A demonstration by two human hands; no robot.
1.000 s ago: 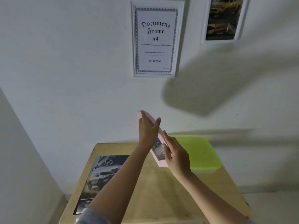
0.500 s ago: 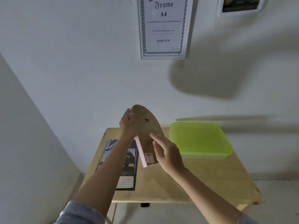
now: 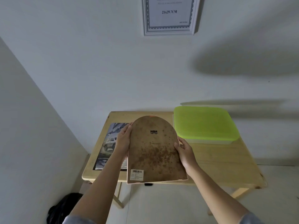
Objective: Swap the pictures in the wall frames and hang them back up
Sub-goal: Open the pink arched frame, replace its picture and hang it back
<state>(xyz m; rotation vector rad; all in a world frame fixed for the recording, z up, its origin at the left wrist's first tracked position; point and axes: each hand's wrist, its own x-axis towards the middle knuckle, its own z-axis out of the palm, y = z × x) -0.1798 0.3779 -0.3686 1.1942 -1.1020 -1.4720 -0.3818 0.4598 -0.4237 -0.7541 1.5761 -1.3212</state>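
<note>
I hold an arch-topped pink frame (image 3: 153, 152) with its stained brown backing board facing me, a small hanger near its top and a barcode label at its lower left. My left hand (image 3: 123, 139) grips its left edge and my right hand (image 3: 184, 152) grips its right edge, above the wooden table (image 3: 218, 162). A loose car picture (image 3: 108, 146) lies flat on the table's left side, partly hidden by my left arm. On the wall above hangs a white frame (image 3: 169, 18) with an A4 document insert.
A lime-green lidded box (image 3: 203, 123) sits on the table's back right. A dark bag (image 3: 64, 206) lies on the floor at the lower left. A wall corner runs along the left of the table.
The pink frame has been turned over from edge-on with its picture side showing to flat with its back facing me, and lowered over the table. My view has tilted down.
</note>
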